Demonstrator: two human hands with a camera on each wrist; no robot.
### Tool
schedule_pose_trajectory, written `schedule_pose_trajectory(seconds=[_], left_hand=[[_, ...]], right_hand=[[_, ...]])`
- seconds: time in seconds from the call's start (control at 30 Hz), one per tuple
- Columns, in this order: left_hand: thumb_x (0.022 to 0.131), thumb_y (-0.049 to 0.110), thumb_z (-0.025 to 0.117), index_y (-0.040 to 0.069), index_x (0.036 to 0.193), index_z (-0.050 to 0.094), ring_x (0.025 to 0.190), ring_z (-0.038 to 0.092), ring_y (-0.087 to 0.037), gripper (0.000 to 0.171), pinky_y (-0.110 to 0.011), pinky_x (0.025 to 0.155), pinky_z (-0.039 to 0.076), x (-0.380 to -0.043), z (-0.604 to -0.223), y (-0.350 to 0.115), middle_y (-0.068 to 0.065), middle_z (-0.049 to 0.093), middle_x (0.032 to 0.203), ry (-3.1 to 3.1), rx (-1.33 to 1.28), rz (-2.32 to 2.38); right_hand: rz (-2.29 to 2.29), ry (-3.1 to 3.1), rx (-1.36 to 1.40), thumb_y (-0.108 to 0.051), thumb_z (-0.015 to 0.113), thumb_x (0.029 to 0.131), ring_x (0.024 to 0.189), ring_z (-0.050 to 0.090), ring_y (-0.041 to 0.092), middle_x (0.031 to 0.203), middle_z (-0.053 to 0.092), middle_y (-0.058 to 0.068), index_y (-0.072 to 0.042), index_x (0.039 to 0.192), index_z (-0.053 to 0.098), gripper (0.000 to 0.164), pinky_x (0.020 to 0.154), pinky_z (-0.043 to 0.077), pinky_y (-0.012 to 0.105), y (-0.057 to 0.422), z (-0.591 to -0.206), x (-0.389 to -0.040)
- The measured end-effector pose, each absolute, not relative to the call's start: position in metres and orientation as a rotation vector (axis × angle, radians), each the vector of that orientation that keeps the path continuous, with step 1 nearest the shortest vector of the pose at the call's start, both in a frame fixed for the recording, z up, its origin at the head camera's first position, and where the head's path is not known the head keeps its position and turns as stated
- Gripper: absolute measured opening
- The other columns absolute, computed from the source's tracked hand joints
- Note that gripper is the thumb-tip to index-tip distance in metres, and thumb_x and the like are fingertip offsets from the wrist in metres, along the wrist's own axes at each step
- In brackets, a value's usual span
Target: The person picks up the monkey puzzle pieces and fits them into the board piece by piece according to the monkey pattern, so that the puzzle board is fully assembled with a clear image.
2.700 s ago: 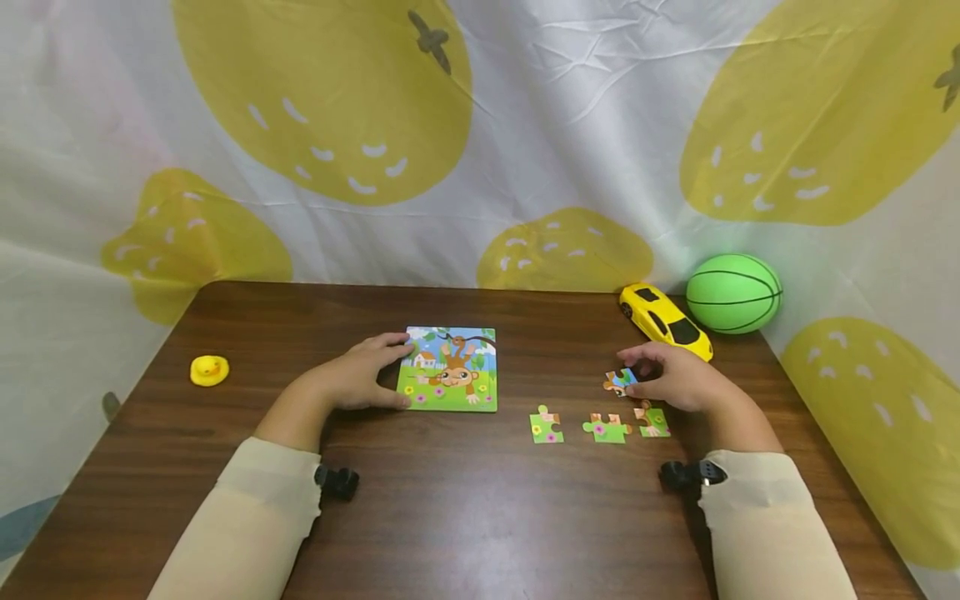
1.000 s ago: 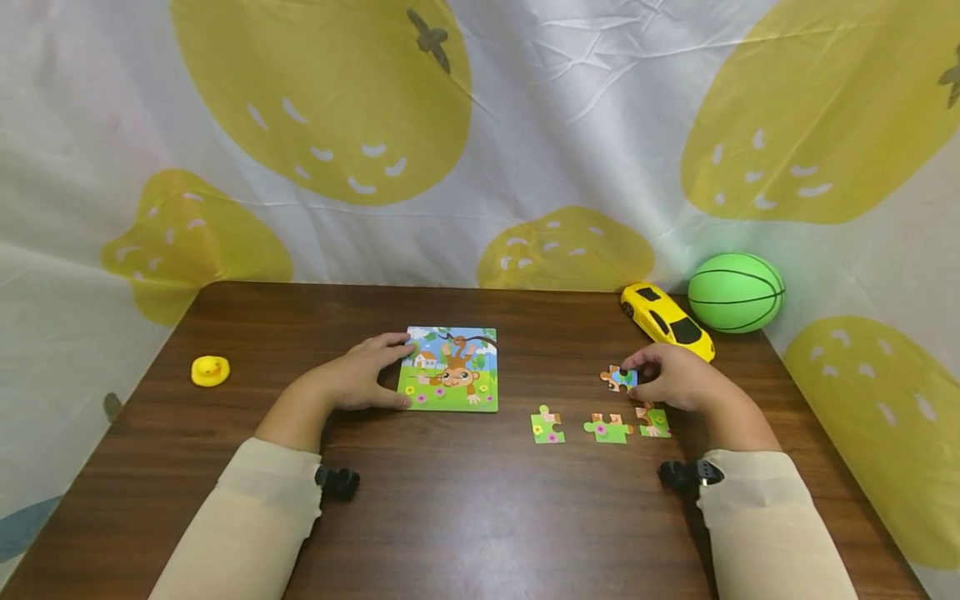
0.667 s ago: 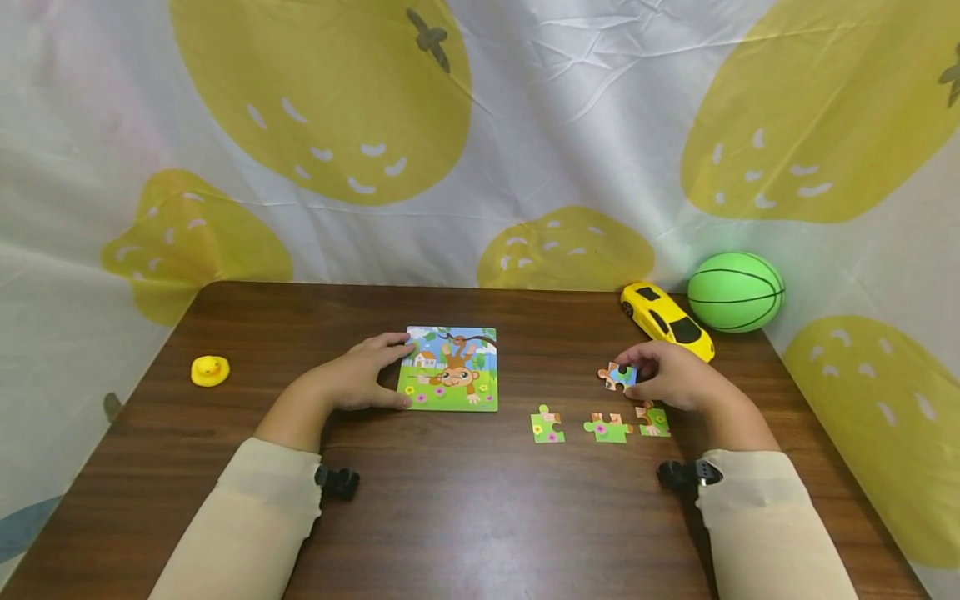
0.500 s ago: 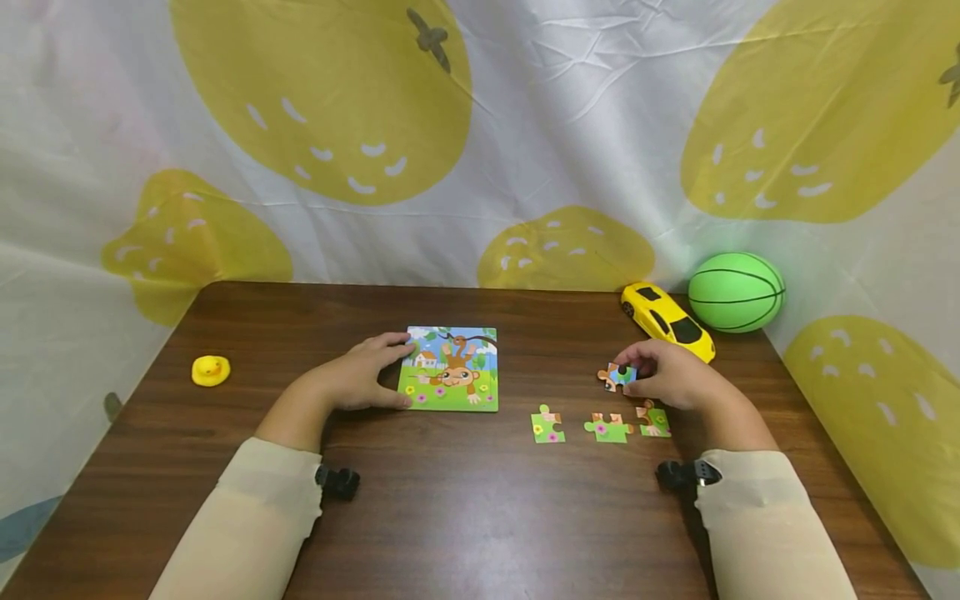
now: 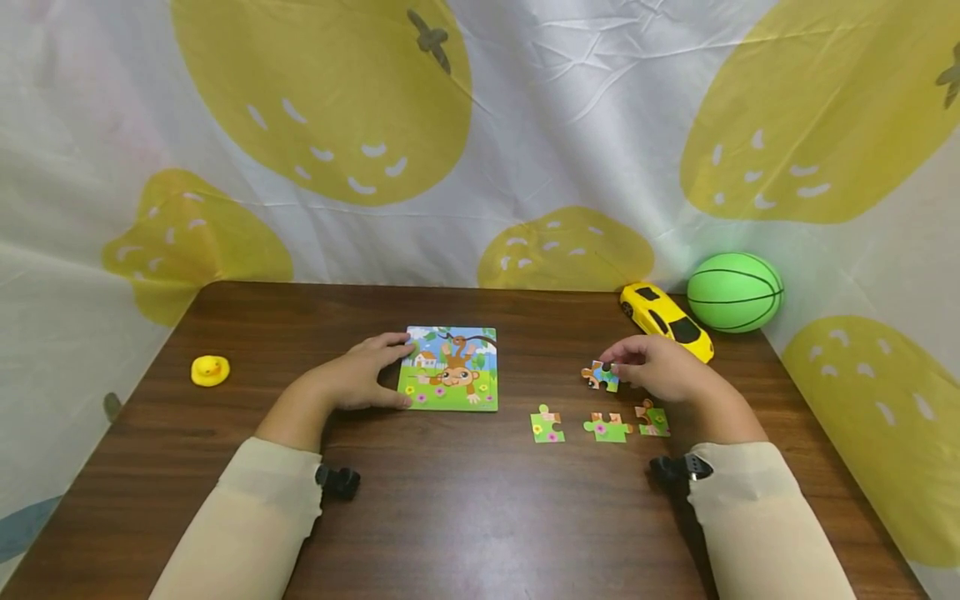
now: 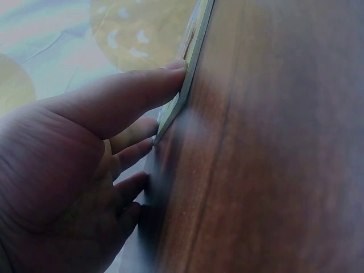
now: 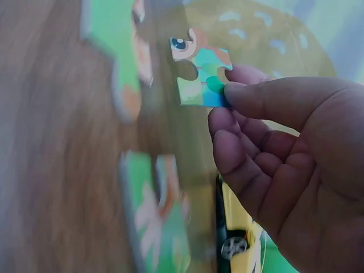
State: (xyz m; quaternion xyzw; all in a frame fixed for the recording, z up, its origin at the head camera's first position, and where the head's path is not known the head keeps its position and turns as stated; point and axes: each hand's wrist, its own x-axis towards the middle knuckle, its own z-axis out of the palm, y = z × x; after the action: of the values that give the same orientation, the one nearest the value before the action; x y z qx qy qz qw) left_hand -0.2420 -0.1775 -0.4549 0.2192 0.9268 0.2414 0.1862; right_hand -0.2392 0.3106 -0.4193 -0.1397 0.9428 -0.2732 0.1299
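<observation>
In the head view, a square puzzle board with a monkey picture lies on the table. My left hand rests at its left side, thumb near the lower corner and forefinger at the upper one. From the left wrist, the thumb lies on the board's edge with the other fingers fairly straight. My right hand pinches a blue and brown puzzle piece between thumb and forefinger. The right wrist view shows this puzzle piece raised, part of an eye printed on it.
Three loose puzzle pieces lie in a row: one at left, a middle piece and a right-hand piece. Behind the right hand are a yellow toy car and a green ball. A rubber duck sits far left.
My right hand turns the puzzle piece a little, then lifts and carries it slightly leftward. The left hand, the board and the loose pieces stay where they were.
</observation>
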Motion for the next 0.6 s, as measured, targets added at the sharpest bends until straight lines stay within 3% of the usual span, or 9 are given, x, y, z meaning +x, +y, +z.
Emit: schedule_pose_trajectory(seconds=[0.6], left_hand=[[0.092,0.051,0.082,0.019,0.17,0.032,0.166,0.013,-0.046,0.099,-0.074,0.128,0.022,-0.243,-0.455,-0.178,-0.008,0.018,0.181,2.601,0.612,0.667]], right_hand=[[-1.005,2.546,-0.569,-0.012,0.069,0.103,0.088,0.069,0.019,0.105,0.078,0.004,-0.017,0.122,0.08,0.022,0.08,0.063,0.034,0.204,-0.409,-0.27]])
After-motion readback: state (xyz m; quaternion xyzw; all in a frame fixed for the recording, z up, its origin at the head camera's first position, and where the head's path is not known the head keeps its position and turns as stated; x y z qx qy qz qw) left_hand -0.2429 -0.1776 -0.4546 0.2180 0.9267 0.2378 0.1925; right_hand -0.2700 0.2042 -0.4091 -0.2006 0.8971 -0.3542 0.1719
